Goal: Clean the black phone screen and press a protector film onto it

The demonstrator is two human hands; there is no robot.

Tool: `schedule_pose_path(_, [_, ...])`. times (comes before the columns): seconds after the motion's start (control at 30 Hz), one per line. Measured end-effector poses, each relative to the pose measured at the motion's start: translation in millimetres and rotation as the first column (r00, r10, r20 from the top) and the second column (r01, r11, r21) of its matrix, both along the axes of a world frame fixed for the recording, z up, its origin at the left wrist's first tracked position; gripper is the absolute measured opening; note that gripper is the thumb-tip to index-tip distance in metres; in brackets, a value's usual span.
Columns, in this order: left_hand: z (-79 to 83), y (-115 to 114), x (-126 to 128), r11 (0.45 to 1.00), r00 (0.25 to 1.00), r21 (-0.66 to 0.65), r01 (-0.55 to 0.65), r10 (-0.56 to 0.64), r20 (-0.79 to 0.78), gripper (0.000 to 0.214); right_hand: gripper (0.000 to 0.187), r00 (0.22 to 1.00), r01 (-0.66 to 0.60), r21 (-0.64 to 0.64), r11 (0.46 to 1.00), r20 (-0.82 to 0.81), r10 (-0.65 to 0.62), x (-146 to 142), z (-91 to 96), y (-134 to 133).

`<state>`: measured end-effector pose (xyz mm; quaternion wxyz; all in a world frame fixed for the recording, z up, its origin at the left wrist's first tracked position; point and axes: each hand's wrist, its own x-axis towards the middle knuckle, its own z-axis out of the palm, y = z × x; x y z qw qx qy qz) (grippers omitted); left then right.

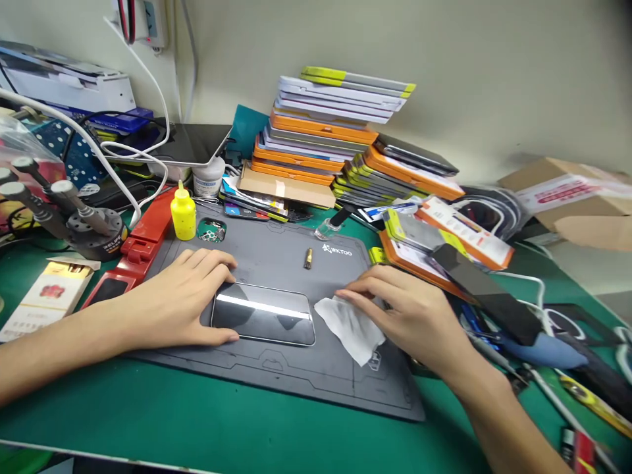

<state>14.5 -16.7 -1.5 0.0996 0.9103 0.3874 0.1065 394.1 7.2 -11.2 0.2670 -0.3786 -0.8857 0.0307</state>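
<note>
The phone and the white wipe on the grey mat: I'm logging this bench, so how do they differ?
The phone is dark, glossy and rigid, with a light streak reflected on it; the white wipe is pale, matte and crumpled. The left hand steadies the phone at its left end; the right hand lies on the wipe's upper edge. Both lie on the grey mat, apart from each other.

grey mat | white print "WKTOO" | other labels unreadable
</note>
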Motion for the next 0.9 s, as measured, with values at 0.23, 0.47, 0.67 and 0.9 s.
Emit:
schedule_pose_path(0.23, [0.9, -1.4, 2.5, 0.996, 0.999, -0.078, -0.038, 0.039, 0.016, 0.063, 0.022, 0.992, -0.082, -0.342, 0.936, 0.066, 0.111, 13.7, 5.9, 0.9])
schedule_pose_path(0.47, [0.9, 1.6, 0.3, 0.994, 0.999, -0.102, -0.034, 0.038, 0.028, 0.066, 0.004, 1.0, -0.02, -0.174, 0.985, -0.027, 0.015, -2.0, 4.0, -7.3])
schedule_pose_path(0.67, [0.5, 2.7, -0.6, 0.995, 0.999, -0.093, -0.029, 0.033, 0.039, 0.066, 0.006, 0.999, 0.005, -0.02, 1.0, -0.044, -0.006, -23.4, 4.1, -22.3])
schedule_pose_path(0.9, [0.1, 3.6, -0.5, 0.993, 0.997, -0.109, -0.037, 0.044, 0.057, 0.066, 0.004, 0.997, 0.054, 0.008, 0.999, 0.058, -0.055, -15.0, -4.8, -14.3])
